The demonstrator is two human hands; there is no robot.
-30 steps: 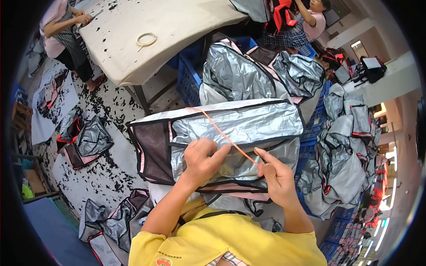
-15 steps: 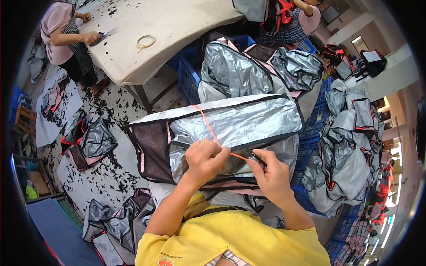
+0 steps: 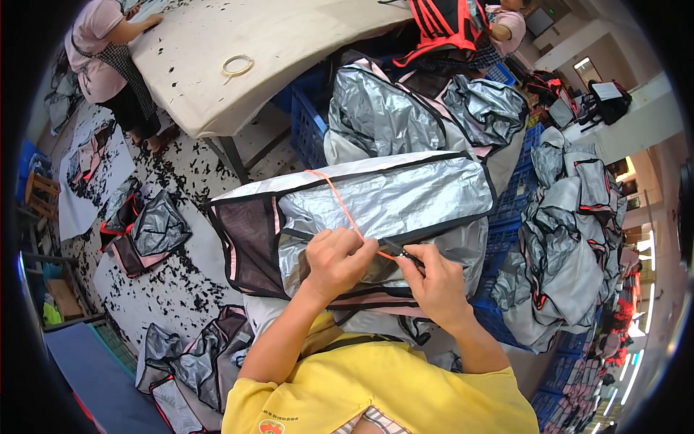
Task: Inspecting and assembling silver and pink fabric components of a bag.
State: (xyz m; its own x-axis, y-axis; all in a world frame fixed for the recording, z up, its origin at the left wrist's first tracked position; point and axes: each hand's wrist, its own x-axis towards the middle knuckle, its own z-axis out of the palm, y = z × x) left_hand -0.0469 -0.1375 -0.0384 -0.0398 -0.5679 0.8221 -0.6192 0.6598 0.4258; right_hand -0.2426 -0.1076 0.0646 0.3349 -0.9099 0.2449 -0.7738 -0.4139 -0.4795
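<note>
An orange cord is stretched across a silver-lined bag, which is laid in front of the torso, its silver panel bordered with black binding and its dark mesh end turned to the left. The cord is bent at the left hand, which is curled narrowly and by which the cord appears to be pinched at the thumb. In the right hand, narrowed to a pinch, a small dark-handled tool, probably thread snips, is held close to the cord's lower end.

The left thumb could be nicked, since the tool is pointed toward it across a short span of cord. The silver lining could be pierced if the tip were dipped, as the film is lain just beneath. The cord could be lost from the pinch if it were pulled too hard, so thin is it.

One cord, one tool and one bag are counted at the hands. Beyond, one blue crate is topped with two bulging silver pieces. One cream-covered table is seen, with one pale ring left on it. Two co-workers are partly shown, and one red-strapped backpack is held up by one of them. The black scraps are too many to be counted.
</note>
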